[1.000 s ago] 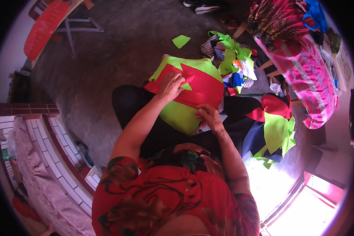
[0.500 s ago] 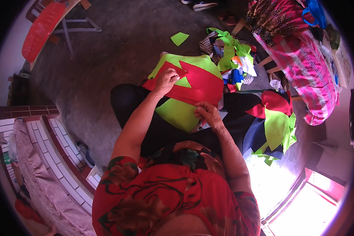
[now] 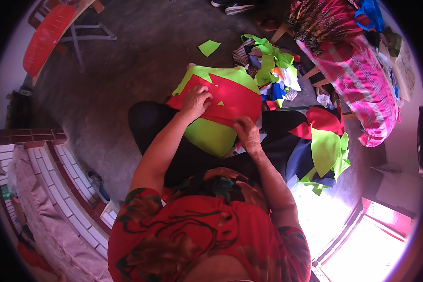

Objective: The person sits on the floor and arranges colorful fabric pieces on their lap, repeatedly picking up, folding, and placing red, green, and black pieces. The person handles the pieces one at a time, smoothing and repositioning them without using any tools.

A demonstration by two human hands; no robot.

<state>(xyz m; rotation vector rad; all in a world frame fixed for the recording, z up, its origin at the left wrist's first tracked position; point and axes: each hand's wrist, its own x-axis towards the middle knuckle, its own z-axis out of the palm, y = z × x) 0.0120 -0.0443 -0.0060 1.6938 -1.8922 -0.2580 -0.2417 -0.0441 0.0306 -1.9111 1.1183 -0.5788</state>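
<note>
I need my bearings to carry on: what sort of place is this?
Probably a room in a home: dark shoes sit on the grey floor, fabric scraps lie in a heap, and red and green cloth lies spread out.

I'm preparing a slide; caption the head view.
Left hand and right hand at red fabric laid over lime-green fabric, scraps beyond.

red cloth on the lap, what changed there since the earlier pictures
The red cloth now covers more of the green cloth, so less green shows at its middle. The right hand moved slightly forward. The left hand stayed over the red cloth; the loose green scrap stayed put.
</note>
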